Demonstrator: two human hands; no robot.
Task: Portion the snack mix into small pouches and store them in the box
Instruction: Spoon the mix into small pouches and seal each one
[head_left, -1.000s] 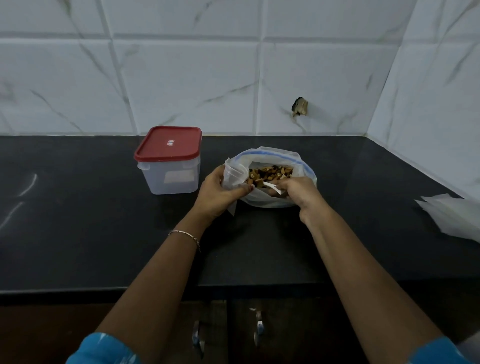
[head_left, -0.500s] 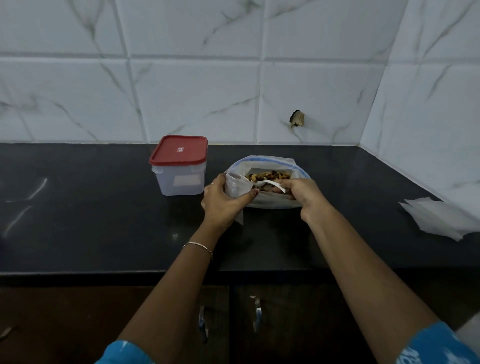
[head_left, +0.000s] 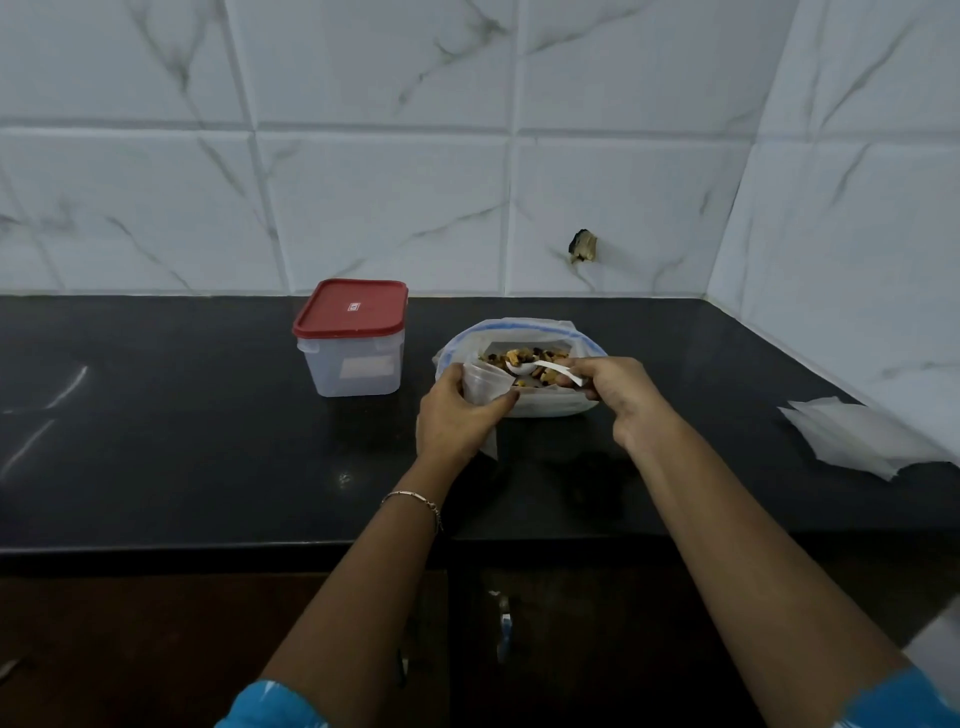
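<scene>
A large clear zip bag (head_left: 540, 332) with a blue seal stands open on the black counter, and snack mix (head_left: 522, 358) shows inside it. My left hand (head_left: 457, 421) grips a small clear pouch (head_left: 483, 387) at the bag's near left edge, its mouth held open. My right hand (head_left: 618, 395) pinches the handle of a white plastic spoon (head_left: 540, 368), whose bowl lies over the snack mix just right of the pouch mouth. A clear plastic box with a red lid (head_left: 350, 338) stands shut to the left of the bag.
A stack of flat clear pouches (head_left: 862, 436) lies at the right end of the counter (head_left: 156, 441) near the side wall. Tiled walls close the back and right. Cabinet doors with handles (head_left: 504, 623) sit below the front edge.
The spoon has come up out of the snack mix and moved left toward the pouch mouth. The camera has drawn back, so the whole scene sits lower and smaller.
</scene>
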